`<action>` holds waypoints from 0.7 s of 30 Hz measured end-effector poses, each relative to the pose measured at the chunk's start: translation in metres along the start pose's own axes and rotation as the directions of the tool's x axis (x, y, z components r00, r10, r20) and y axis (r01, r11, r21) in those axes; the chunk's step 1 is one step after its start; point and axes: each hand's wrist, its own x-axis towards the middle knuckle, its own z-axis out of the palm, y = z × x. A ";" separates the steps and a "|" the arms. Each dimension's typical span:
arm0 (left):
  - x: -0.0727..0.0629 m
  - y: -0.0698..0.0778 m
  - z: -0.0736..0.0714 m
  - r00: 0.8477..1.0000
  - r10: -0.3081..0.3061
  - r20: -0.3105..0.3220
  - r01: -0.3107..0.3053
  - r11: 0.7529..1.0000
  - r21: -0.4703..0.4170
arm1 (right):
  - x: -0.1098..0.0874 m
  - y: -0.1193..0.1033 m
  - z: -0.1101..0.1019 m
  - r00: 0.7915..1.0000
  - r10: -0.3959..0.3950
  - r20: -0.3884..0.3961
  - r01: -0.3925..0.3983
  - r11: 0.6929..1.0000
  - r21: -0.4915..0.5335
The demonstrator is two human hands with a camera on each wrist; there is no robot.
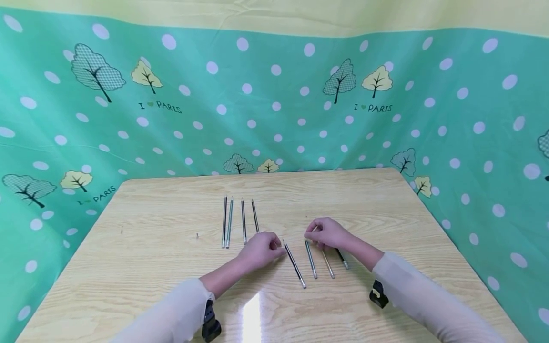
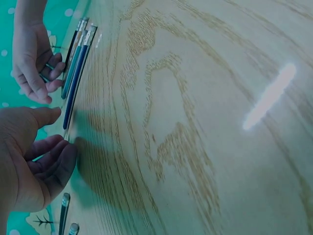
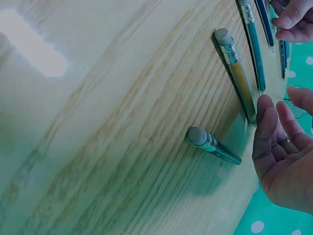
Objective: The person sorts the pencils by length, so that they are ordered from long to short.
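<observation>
My left hand (image 1: 262, 250) hovers by the tip of a black pencil (image 1: 295, 265), thumb and fingers apart; the left wrist view shows the dark pencil's (image 2: 79, 78) tip between them, not pinched. My right hand (image 1: 329, 232) is at the tips of a teal pencil (image 1: 310, 259) and a yellow pencil (image 1: 328, 265), its fingers loosely bent. In the right wrist view the yellow pencil (image 3: 239, 78) ends beside those fingers, and the thumb stands apart. A dark pencil (image 1: 342, 258) lies partly hidden under the right hand. All these pencils have eraser ends toward me.
Left of my left hand lie a black pencil (image 1: 225, 221), a teal pencil (image 1: 229, 224) and two more dark ones, the rightmost (image 1: 255, 215) partly behind the hand. A tiny bit (image 1: 197, 236) sits on the wooden table (image 1: 150, 267). A green dotted cloth (image 1: 274, 109) hangs behind.
</observation>
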 end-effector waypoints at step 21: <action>0.008 0.004 0.004 0.999 -0.042 -0.027 0.043 0.998 0.035 | -0.004 0.001 -0.006 1.000 0.007 0.012 -0.008 1.000 0.017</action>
